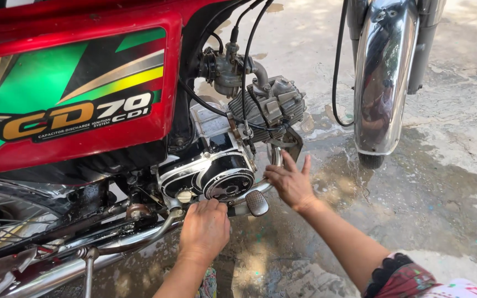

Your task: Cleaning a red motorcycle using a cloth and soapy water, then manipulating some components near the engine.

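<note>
A red motorbike (73,94) stands on wet concrete floor (443,182), its chrome front mudguard (385,77) to the right. Low on its side sits the black engine cover (222,176), wet and glossy, likely slippery. Just below it juts the gear lever (252,200), stiff metal, heavy-looking, best taken by its flat pedal end. The left hand (204,229) rests on the lever's shaft beneath the cover, fingers curled over it. The right hand (291,181) is spread, fingers released, palm against the lever's front arm near the exhaust pipe (274,157).
</note>
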